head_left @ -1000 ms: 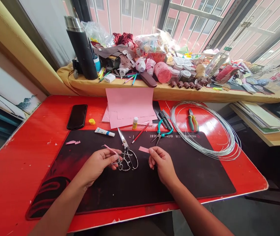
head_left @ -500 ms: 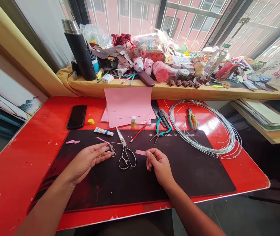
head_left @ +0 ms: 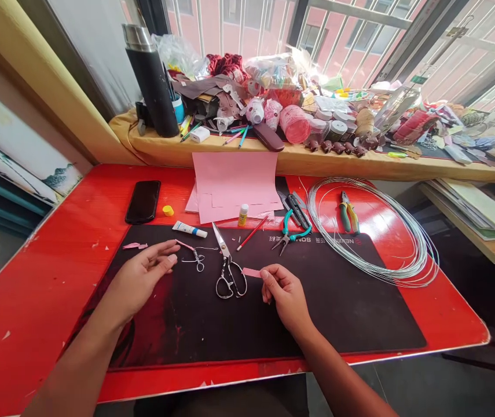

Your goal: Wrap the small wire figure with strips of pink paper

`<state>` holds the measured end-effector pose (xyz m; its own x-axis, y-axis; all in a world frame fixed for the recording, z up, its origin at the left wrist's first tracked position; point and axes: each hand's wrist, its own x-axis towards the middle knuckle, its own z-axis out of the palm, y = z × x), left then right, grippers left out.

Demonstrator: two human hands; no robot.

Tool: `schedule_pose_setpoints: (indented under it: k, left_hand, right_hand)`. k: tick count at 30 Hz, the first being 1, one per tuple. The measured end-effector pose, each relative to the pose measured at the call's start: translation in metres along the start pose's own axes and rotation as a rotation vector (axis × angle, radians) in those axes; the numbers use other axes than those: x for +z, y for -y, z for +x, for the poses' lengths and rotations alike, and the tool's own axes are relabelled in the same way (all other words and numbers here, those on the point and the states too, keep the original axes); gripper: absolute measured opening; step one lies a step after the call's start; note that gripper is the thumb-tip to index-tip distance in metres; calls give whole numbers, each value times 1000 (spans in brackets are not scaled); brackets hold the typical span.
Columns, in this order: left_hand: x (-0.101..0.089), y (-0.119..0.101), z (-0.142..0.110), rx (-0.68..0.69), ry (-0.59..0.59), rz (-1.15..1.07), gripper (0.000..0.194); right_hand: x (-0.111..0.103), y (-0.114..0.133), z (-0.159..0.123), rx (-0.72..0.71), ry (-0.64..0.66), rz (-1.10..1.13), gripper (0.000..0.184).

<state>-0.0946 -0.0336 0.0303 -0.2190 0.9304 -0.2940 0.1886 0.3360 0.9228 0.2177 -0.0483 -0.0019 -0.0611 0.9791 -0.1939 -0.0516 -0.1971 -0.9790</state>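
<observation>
My left hand (head_left: 145,281) is over the left of the black mat, fingers apart and holding nothing. Just past its fingertips lies a bent wire figure (head_left: 198,258), partly wrapped in pink. Between the thumb and fingers of my right hand (head_left: 284,292) is a small pink paper strip (head_left: 251,272), sticking out to the left. Metal scissors (head_left: 226,266) lie between my hands with their blades pointing away from me. A white and blue glue tube (head_left: 190,230) rests beyond the wire figure.
On the black mat (head_left: 338,313) are teal pliers (head_left: 288,234) and a red pencil (head_left: 252,233). Behind stand a small bottle (head_left: 242,215) and pink paper sheets (head_left: 235,182). A wire coil (head_left: 421,255) lies right, by green-yellow pliers (head_left: 348,212); a phone (head_left: 143,201) lies left.
My left hand has let go of the wire figure and drawn back to the left; the figure now lies on the mat. My right hand still holds the pink strip. The view has shifted slightly.
</observation>
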Motion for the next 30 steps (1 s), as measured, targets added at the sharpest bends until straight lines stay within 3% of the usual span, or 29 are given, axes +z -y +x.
schedule_pose_setpoints:
  k: [2, 10, 14, 18, 20, 23, 27, 30]
  left_hand:
    - [8, 0, -7, 94, -47, 74, 66]
    - [59, -17, -28, 198, 307, 187, 44]
    - [68, -21, -29, 203, 436, 225, 42]
    - [67, -19, -29, 242, 473, 226, 38]
    - [62, -16, -25, 250, 448, 222, 40]
    - [50, -9, -16, 253, 295, 196, 40]
    - [37, 3, -3, 214, 121, 41, 37]
    - [35, 8, 1, 180, 57, -131, 35]
  right_hand:
    - [2, 1, 1, 3, 1, -19, 40]
    - [16, 4, 2, 39, 121, -59, 37]
    - [23, 8, 1, 12, 164, -107, 34]
    - [30, 12, 3, -10, 202, -183, 31]
    - [32, 14, 4, -34, 204, -246, 29]
    - [34, 18, 4, -138, 153, -403, 24]
    - [40, 22, 2, -332, 138, -751, 16]
    - [50, 20, 0, -390, 190, -1046, 24]
